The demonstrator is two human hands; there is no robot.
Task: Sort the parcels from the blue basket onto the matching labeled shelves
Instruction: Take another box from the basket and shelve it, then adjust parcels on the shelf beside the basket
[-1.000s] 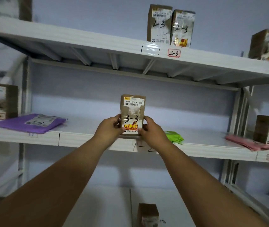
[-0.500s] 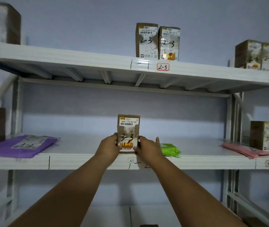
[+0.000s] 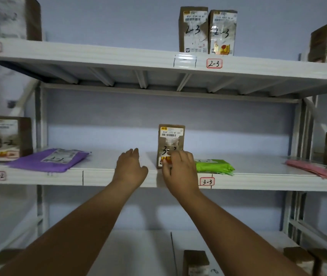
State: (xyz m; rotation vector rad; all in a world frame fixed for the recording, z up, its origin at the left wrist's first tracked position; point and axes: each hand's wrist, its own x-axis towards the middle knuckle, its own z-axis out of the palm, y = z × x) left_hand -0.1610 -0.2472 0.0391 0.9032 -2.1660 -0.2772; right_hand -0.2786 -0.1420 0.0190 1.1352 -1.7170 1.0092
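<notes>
Standing upright on the middle shelf (image 3: 119, 177), the brown box (image 3: 171, 141) marked 3-3 sits just left of the green packet (image 3: 213, 166) and above the 3-3 label (image 3: 207, 181). The left hand (image 3: 130, 169) hovers beside the box, fingers relaxed, holding nothing. The right hand (image 3: 179, 169) covers the box's lower right corner; whether it grips cannot be determined.
</notes>
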